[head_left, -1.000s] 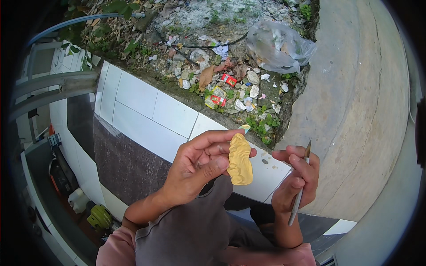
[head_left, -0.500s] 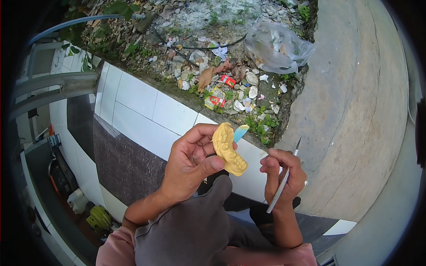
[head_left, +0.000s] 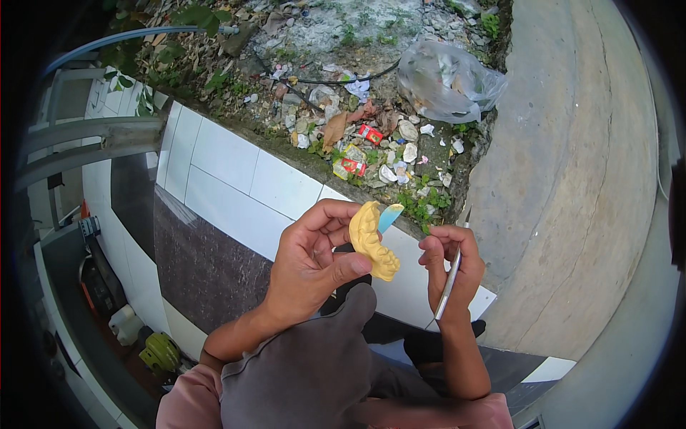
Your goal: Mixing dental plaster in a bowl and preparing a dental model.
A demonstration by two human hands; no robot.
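White tiles (head_left: 221, 161) border littered soil (head_left: 389, 61). Left hand (head_left: 304, 268) pinches yellow dental cast (head_left: 371, 247); right hand (head_left: 461, 275), fingers curled, grips slim metal tool (head_left: 447, 287).

A: What does your left hand (head_left: 311, 264) have?

B: You grip a curved yellow cast (head_left: 370, 243) with tooth-like bumps between thumb and fingers. A blue piece (head_left: 389, 217) shows just beside it; whether the two join is unclear.

A: And your right hand (head_left: 455, 266)?

B: You hold a slim metal tool (head_left: 448, 289) aslant, narrow end up, apart from the cast.

A: What lies beyond your hands?

B: White tiles (head_left: 221, 146) border a rubble bed (head_left: 307, 118) where red packets (head_left: 370, 134) lie. Near its right edge sits a clear plastic bag (head_left: 451, 82), beside bare concrete (head_left: 557, 179).
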